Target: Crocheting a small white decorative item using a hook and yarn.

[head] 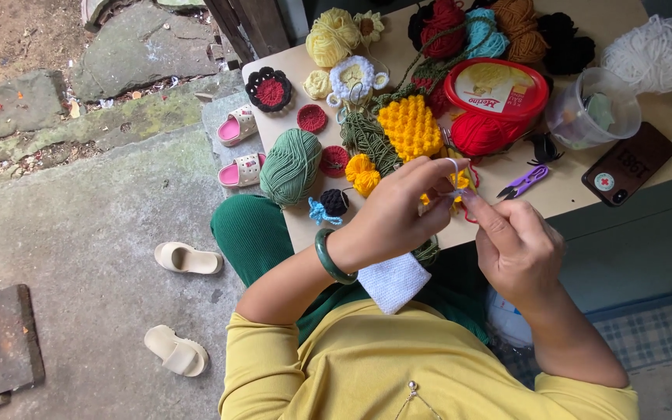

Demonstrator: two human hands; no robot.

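Over the near edge of the table [585, 190], two hands are working a small yellow crochet piece [456, 183].

Both the left hand [398, 214] and the right hand [516, 245] are pinching that yellow piece between their fingertips, with red yarn trailing below it. Purple snips [524, 182] are lying just beside the right fingers, and a dark phone [628, 164] is resting farther right. A red tub [496, 89], a red yarn ball [480, 134], a clear cup [591, 109] and a green yarn ball [290, 166] are crowding the tabletop behind. The left hand is hiding part of the piece.
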